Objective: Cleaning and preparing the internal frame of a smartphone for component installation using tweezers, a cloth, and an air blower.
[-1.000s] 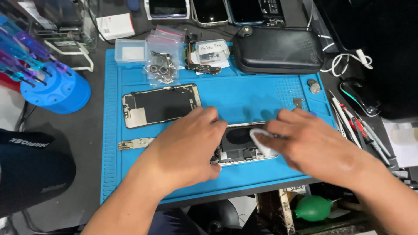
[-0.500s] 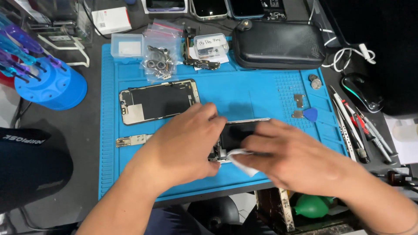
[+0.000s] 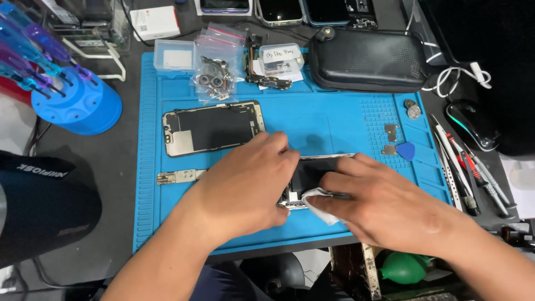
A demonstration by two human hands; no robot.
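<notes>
An opened phone body (image 3: 312, 173) lies on the blue work mat (image 3: 334, 122), mostly covered by both hands. My left hand (image 3: 245, 184) lies across its left half and holds it down. My right hand (image 3: 384, 203) presses a small white wipe (image 3: 317, 203) against the phone's lower edge, fingers curled around the wipe. A detached phone screen (image 3: 212, 127) lies face down on the mat, further back to the left. A thin metal strip part (image 3: 179, 177) sits on the mat just left of my left hand.
A blue screwdriver stand (image 3: 75, 100) is at left, off the mat. Parts bags (image 3: 217, 67), a small clear box (image 3: 174, 56) and a black pouch (image 3: 368, 58) line the back. Small metal plates and a blue pick (image 3: 405, 149) lie right; tweezers and tools (image 3: 462, 161) beyond.
My right hand with the white wipe has slid left and down along the phone, from its right end to its lower edge. My left hand has stayed pressed on the phone.
</notes>
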